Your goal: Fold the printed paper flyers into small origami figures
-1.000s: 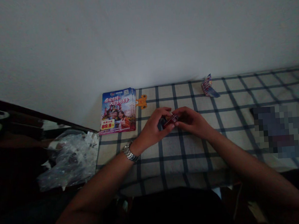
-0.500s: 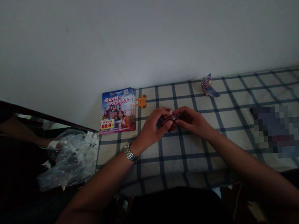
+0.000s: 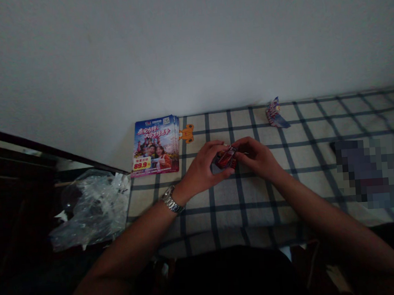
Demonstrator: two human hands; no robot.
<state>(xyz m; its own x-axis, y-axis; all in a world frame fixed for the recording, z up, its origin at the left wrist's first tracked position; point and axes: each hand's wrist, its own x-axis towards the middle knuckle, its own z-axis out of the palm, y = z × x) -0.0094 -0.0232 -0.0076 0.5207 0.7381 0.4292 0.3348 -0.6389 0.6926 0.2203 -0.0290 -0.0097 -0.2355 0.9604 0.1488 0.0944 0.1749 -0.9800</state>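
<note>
Between my two hands is a small red, folded printed paper (image 3: 226,158), held just above the checked cloth. My left hand (image 3: 206,167) grips it from the left, thumb in front and fingers behind. On its other side, my right hand (image 3: 256,159) pinches the right edge with thumb and fingertips. Part of the paper is hidden behind my fingers. A silver watch (image 3: 172,199) circles my left wrist. Farther back on the cloth stands a folded, colourful paper piece (image 3: 275,114).
A stack of printed flyers (image 3: 154,146) lies at the left end of the checked cloth (image 3: 228,212), beside a bear print (image 3: 186,134). Left of it sits a crumpled clear plastic bag (image 3: 95,206). A blurred-out dark object (image 3: 363,169) lies at right. A wall (image 3: 190,49) rises behind.
The red paper has turned and shows more of its face, and my left thumb has shifted along it. Another person's hand and arm beside the plastic bag have left the view.
</note>
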